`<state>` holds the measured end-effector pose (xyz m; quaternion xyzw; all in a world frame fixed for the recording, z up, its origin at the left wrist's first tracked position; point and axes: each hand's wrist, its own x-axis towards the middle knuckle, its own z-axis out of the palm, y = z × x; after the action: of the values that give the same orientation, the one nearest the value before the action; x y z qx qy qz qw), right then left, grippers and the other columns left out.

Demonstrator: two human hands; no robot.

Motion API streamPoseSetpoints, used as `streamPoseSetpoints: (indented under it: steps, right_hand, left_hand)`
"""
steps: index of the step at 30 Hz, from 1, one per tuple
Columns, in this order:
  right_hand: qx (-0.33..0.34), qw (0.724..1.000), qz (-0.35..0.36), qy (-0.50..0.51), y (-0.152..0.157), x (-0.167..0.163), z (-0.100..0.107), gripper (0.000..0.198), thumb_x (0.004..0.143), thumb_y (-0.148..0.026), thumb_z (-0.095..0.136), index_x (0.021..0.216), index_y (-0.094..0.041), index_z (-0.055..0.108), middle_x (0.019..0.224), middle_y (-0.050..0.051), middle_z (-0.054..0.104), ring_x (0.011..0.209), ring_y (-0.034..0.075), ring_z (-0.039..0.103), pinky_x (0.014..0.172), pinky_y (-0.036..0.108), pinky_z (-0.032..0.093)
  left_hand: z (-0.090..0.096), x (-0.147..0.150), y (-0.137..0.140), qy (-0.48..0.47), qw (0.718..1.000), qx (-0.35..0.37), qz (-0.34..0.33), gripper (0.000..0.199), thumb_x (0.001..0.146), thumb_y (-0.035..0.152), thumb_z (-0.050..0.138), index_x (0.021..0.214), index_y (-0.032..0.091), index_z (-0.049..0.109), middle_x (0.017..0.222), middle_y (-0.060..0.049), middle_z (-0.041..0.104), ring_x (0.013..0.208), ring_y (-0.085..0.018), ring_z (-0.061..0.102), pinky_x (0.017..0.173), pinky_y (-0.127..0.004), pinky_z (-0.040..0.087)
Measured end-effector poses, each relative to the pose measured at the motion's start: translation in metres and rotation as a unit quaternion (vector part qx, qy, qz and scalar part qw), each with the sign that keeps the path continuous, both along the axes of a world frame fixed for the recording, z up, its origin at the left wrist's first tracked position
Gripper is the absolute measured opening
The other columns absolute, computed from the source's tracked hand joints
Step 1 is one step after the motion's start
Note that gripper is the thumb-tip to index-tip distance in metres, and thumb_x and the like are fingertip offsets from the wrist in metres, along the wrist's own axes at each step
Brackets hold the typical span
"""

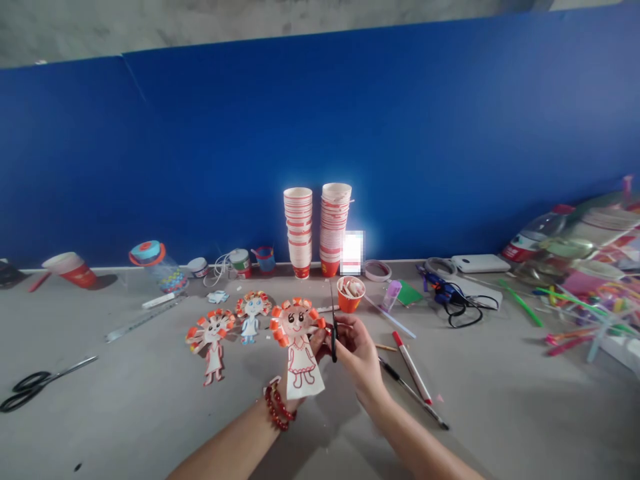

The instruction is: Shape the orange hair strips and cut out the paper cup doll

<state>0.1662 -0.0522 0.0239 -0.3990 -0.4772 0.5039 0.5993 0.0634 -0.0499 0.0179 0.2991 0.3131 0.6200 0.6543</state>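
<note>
My left hand [317, 343], with red beads at the wrist, is closed on a paper doll [301, 353], mostly hidden behind it. The doll has a drawn face, orange curled-strip hair and a red-outlined dress on uncut white paper. My right hand [356, 350] grips black-handled scissors [335, 340], their blades pointing up and away beside the doll's hair. Two finished-looking paper dolls lie to the left: one in a red-outlined dress [214, 357], the other in blue [250, 327]. Just beyond my right hand stands a paper cup [349, 300] holding paper scraps.
Two tall stacks of paper cups [299, 233] stand against the blue partition [225, 147]. A second pair of scissors [40, 383] lies far left. To the right are a red marker [413, 367], a black pen [415, 393], a blue glue gun [445, 290] and a colourful craft pile [595, 287].
</note>
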Motion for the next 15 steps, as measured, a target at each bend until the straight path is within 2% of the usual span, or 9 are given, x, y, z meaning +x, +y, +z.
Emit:
streamPoseSetpoints:
  steps: [3,7,9,11,13,15]
  right_hand:
    - [0.032,0.996,0.001,-0.079,0.001,0.004,0.005,0.03,0.078,-0.027,0.064,0.104,-0.019,0.05,0.076,0.001,0.062,0.062,0.013,0.056,0.055,0.023,0.045]
    - [0.08,0.97,-0.028,-0.227,-0.001,0.022,0.02,0.028,0.078,-0.023,0.061,0.103,-0.019,0.049,0.074,0.001,0.06,0.063,0.015,0.056,0.054,0.023,0.043]
    - [0.078,0.946,-0.018,-0.316,-0.008,0.034,0.025,0.023,0.082,-0.025,0.055,0.104,-0.021,0.048,0.083,0.004,0.062,0.075,0.019,0.059,0.052,0.023,0.043]
    - [0.108,0.909,-0.005,-0.402,-0.019,0.046,0.027,0.02,0.084,-0.026,0.052,0.103,-0.021,0.048,0.085,0.005,0.063,0.076,0.02,0.06,0.058,0.026,0.045]
    - [0.131,0.874,-0.004,-0.469,-0.032,0.055,0.025,0.022,0.085,-0.025,0.049,0.106,-0.022,0.045,0.082,0.004,0.064,0.075,0.02,0.061,0.066,0.031,0.047]
    - [0.148,0.848,0.005,-0.509,-0.044,0.059,0.024,0.025,0.086,-0.022,0.047,0.11,-0.022,0.043,0.088,0.005,0.066,0.076,0.021,0.063,0.066,0.031,0.047]
  left_hand:
    - [0.004,-0.005,-0.006,0.003,0.998,0.02,-0.051,0.019,0.076,0.027,0.067,0.094,0.023,0.066,0.092,-0.005,0.067,0.089,-0.024,0.064,0.076,-0.034,0.05]
    - [0.008,-0.012,-0.007,0.005,0.999,0.023,-0.049,0.011,0.078,0.028,0.065,0.086,0.021,0.068,0.074,-0.002,0.063,0.065,-0.016,0.06,0.063,-0.028,0.048]
    - [0.009,-0.014,-0.006,-0.002,0.999,0.019,-0.033,0.008,0.077,0.027,0.067,0.083,0.022,0.068,0.073,-0.001,0.062,0.058,-0.012,0.056,0.058,-0.026,0.046]
    - [0.009,-0.016,-0.004,-0.01,1.0,0.014,-0.025,0.008,0.076,0.027,0.069,0.083,0.023,0.067,0.078,0.0,0.063,0.058,-0.011,0.055,0.058,-0.026,0.045]
    - [0.01,-0.018,-0.004,-0.007,1.0,0.014,-0.021,0.011,0.075,0.027,0.069,0.085,0.024,0.066,0.084,0.0,0.064,0.063,-0.013,0.058,0.061,-0.028,0.046]
    - [0.01,-0.019,-0.005,0.006,1.0,0.015,-0.023,0.015,0.075,0.027,0.069,0.089,0.024,0.065,0.085,-0.001,0.064,0.069,-0.016,0.06,0.064,-0.03,0.046]
